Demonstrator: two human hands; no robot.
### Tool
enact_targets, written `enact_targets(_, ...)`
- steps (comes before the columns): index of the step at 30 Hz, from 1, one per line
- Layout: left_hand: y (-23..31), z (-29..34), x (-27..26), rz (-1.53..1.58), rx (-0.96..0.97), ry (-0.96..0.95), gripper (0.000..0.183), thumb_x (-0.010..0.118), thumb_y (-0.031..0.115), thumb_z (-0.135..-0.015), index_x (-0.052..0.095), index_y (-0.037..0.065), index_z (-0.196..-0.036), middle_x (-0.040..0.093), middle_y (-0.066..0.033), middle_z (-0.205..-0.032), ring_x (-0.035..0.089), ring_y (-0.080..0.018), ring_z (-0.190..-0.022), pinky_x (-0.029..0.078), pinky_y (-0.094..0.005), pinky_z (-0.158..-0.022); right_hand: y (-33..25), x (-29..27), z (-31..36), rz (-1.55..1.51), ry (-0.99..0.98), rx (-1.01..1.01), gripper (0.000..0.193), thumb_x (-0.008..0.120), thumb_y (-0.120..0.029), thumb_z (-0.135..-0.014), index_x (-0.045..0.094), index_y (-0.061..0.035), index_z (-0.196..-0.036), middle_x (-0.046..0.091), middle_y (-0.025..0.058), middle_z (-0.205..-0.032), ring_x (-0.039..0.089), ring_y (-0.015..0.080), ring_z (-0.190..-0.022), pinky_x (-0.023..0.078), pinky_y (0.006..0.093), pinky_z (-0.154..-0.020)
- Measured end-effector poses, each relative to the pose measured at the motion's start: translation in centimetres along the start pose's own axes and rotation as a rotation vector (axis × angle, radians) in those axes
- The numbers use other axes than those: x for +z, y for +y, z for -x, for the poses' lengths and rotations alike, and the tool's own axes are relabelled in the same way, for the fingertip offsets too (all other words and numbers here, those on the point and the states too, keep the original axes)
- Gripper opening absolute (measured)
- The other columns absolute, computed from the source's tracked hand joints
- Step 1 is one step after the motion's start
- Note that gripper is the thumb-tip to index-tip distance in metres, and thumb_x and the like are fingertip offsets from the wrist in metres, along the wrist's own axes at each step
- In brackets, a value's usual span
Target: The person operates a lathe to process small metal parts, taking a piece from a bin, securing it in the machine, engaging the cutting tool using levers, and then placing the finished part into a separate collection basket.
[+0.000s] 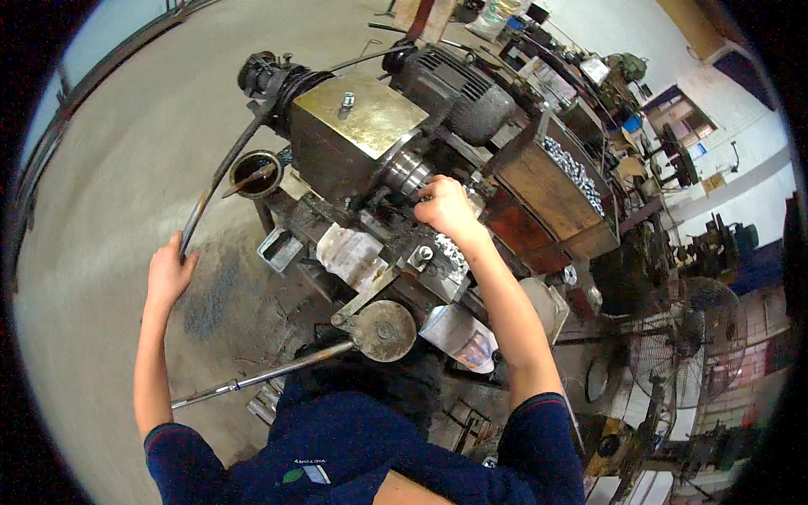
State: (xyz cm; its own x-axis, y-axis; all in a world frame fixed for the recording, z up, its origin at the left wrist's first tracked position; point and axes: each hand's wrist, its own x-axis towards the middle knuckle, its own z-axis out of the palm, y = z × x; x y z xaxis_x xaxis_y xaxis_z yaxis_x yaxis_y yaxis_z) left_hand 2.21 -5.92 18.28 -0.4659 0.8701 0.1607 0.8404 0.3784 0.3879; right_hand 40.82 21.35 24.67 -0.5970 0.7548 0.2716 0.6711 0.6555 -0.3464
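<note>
Free room: bare concrete floor [126, 143] left of the machine, open on all sides of the left hand [168, 271], which grips the end of a long curved lever [220, 172].

Obstacles, left side: oil tin [255, 173] just beside the lever; straight steel bar [261, 375] jutting out low toward the floor.

Obstacles, centre: gearbox with brass top plate [358, 114], motor [459, 93] behind it, round disc [385, 331] in front. The right hand [448, 210] sits in a tight gap at the chuck [408, 172].

Obstacles, right: wooden box of metal parts [551, 189] close beside the right forearm; fan [686, 337] and crowded benches beyond.
</note>
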Motion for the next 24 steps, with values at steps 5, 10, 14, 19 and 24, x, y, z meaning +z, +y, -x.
enact_targets(5, 0.5, -0.6, -0.5, -0.076, -0.079, -0.098, 0.025, 0.060, 0.016, -0.074, 0.048, -0.001, -0.089, 0.058, -0.0211, -0.069, 0.057, -0.0396, -0.072, 0.044, -0.0470, -0.064, -1.1, -0.1, -0.5, -0.074, -0.042, 0.161, 0.027, 0.060, -0.020, -0.050, 0.063, 0.0031, -0.064, 0.058, 0.0245, -0.070, 0.059, 0.0361, -0.069, 0.048, 0.0390, -0.068)
enact_targets(10, -0.9, -1.3, -0.6, -0.144, -0.008, -0.060, 0.021, 0.057, 0.014, -0.074, 0.049, 0.001, -0.089, 0.059, -0.0215, -0.072, 0.057, -0.0396, -0.073, 0.045, -0.0483, -0.066, -1.2, 0.0, -0.7, -0.009, 0.131, 0.035, 0.025, 0.060, -0.021, -0.053, 0.064, 0.0011, -0.063, 0.053, 0.0306, -0.108, 0.057, 0.0403, -0.092, 0.045, 0.0381, -0.084)
enact_targets(14, -6.4, -5.2, -2.1, -0.367, -0.030, -0.073, 0.014, 0.055, 0.012, -0.073, 0.055, 0.004, -0.084, 0.060, -0.0194, -0.074, 0.059, -0.0370, -0.074, 0.046, -0.0466, -0.065, -2.0, 0.3, -1.2, 0.057, 0.062, 0.108, 0.024, 0.059, -0.021, -0.055, 0.064, -0.0004, -0.067, 0.050, 0.0262, -0.118, 0.055, 0.0392, -0.098, 0.044, 0.0390, -0.085)
enact_targets(19, -12.7, -12.2, -4.1, -0.646, 0.043, 0.027, 0.013, 0.054, 0.014, -0.071, 0.061, 0.006, -0.078, 0.061, -0.0165, -0.071, 0.060, -0.0345, -0.070, 0.048, -0.0441, -0.063, -1.8, 0.3, -1.2, 0.084, 0.102, 0.045, 0.018, 0.057, -0.016, -0.058, 0.059, 0.0011, -0.064, 0.054, 0.0232, -0.114, 0.057, 0.0380, -0.093, 0.045, 0.0382, -0.081)
enact_targets(24, -13.3, -13.7, -4.3, -0.666, 0.033, 0.042, 0.014, 0.055, 0.015, -0.071, 0.062, 0.006, -0.079, 0.062, -0.0161, -0.072, 0.061, -0.0335, -0.070, 0.050, -0.0425, -0.063, -1.6, 0.5, -1.1, 0.040, 0.085, 0.078, 0.014, 0.057, -0.013, -0.060, 0.056, 0.0009, -0.064, 0.055, 0.0246, -0.113, 0.058, 0.0353, -0.094, 0.044, 0.0346, -0.079)
